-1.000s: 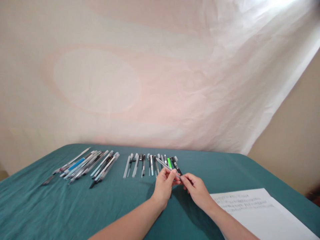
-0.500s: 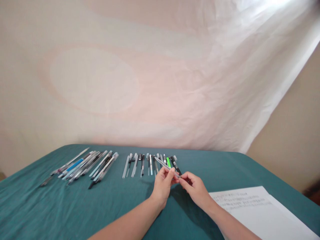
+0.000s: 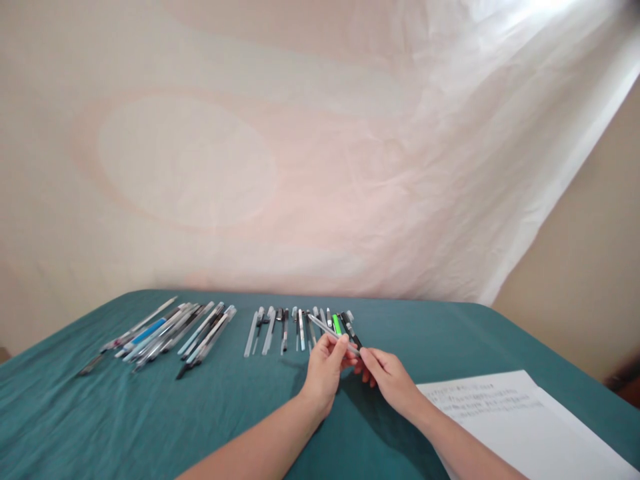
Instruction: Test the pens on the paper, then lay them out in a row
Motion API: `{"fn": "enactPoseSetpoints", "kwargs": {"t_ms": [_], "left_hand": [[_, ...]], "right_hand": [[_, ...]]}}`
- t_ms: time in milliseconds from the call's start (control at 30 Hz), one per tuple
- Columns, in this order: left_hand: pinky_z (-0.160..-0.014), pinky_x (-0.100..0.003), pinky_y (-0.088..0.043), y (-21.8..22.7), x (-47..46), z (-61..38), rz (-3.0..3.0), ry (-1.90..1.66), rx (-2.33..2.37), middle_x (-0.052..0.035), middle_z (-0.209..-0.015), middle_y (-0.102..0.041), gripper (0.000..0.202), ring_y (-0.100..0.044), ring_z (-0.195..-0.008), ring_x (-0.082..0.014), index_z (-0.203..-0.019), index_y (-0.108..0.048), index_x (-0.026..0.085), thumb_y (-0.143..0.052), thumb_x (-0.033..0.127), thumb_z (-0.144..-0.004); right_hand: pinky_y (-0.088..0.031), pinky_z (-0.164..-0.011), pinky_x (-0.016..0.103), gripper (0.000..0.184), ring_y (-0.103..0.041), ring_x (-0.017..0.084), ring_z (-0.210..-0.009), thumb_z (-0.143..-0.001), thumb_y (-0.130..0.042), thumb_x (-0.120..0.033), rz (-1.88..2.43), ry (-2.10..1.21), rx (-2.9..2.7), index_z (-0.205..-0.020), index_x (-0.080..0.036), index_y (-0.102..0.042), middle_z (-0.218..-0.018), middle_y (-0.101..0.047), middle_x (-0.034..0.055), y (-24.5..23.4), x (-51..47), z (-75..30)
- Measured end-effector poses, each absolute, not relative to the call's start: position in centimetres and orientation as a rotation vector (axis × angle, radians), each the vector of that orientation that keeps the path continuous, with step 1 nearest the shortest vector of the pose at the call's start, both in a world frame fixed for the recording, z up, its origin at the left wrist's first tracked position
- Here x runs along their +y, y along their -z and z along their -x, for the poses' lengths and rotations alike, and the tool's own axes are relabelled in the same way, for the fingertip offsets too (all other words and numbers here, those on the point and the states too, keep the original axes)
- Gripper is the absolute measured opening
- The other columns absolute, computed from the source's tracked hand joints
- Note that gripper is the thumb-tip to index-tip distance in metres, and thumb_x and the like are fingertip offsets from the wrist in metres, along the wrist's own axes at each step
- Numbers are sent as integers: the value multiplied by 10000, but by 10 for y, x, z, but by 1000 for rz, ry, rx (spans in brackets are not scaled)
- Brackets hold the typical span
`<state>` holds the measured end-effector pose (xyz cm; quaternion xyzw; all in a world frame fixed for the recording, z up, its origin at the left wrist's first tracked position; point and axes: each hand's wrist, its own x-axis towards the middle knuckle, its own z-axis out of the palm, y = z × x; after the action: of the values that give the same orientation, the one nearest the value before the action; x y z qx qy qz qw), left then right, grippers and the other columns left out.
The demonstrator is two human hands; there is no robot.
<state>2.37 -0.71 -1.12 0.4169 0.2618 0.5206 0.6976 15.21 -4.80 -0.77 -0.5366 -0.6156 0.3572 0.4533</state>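
A slim grey pen (image 3: 324, 326) slants between my two hands, its far end pointing up and left over a row of pens. My left hand (image 3: 325, 370) is closed round its middle, thumb on top. At the pen's near end, the thumb and fingers of my right hand (image 3: 387, 380) pinch it; the exact tip is hidden by the fingers. Just beyond my hands lie a bright green pen (image 3: 337, 325) and a black pen (image 3: 353, 331), part of the row. Farther left in that row is a clear pen (image 3: 251, 335).
A loose pile of pens (image 3: 170, 333), one with a blue barrel, lies on the left of the green cloth-covered table (image 3: 240, 413). White sheets of paper (image 3: 520, 427) with handwriting are at the right front. A pale curtain (image 3: 320, 167) hangs behind the table.
My right hand's fingers have shifted on the pen's near end, with the lower fingers now curled beneath. My left hand and the pen stay nearly in place.
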Motion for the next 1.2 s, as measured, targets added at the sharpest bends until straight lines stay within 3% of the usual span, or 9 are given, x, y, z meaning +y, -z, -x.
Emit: {"fn": "enactPoseSetpoints", "kwargs": {"t_ms": [233,433,633,833,1033,1200], "left_hand": [[-602,-231,-464,11,-8,-23,-926,-1168,601,-18,-703,-602,287,-531,-576,-78,-699,-484,143,-595,409,-699],[-578,-229,-463,13,-7,-23,-938,-1163,599,-24,-700,-602,285,-529,-556,-78,-706,-478,144,-577,411,-716],[-588,-228,-464,14,-7,-24,-928,-1173,584,-27,-724,-605,269,-532,-569,-73,-723,-479,141,-567,395,-732],[-574,-228,-462,13,-8,-24,-941,-1166,586,-10,-679,-601,283,-527,-538,-73,-718,-481,146,-573,413,-720],[-593,-230,-469,11,-8,-24,-914,-1175,603,-21,-716,-609,310,-537,-562,-74,-701,-491,144,-594,436,-691],[-575,-230,-466,12,-7,-23,-929,-1168,592,-15,-683,-606,314,-531,-535,-74,-709,-499,142,-596,439,-686]], "right_hand": [[-361,-454,204,304,-445,98,-486,-759,-502,-460,1370,-804,-1524,-715,-163,-552,-550,-497,-24,10,-48,-153],[-388,-472,216,382,-501,120,-537,-825,-377,-471,1342,-912,-1528,-763,-153,-579,-629,-559,14,10,-48,-152],[-364,-472,207,305,-454,102,-515,-773,-496,-450,1369,-736,-1525,-759,-157,-581,-595,-524,-12,10,-49,-152],[-389,-482,222,398,-500,124,-537,-822,-377,-483,1366,-869,-1528,-765,-151,-589,-610,-558,15,8,-48,-152],[-365,-470,206,301,-458,104,-522,-758,-511,-461,1376,-756,-1502,-756,-166,-568,-614,-532,-11,11,-48,-152],[-381,-463,217,390,-487,118,-517,-823,-375,-482,1366,-873,-1498,-789,-153,-583,-599,-546,8,9,-48,-152]]}}
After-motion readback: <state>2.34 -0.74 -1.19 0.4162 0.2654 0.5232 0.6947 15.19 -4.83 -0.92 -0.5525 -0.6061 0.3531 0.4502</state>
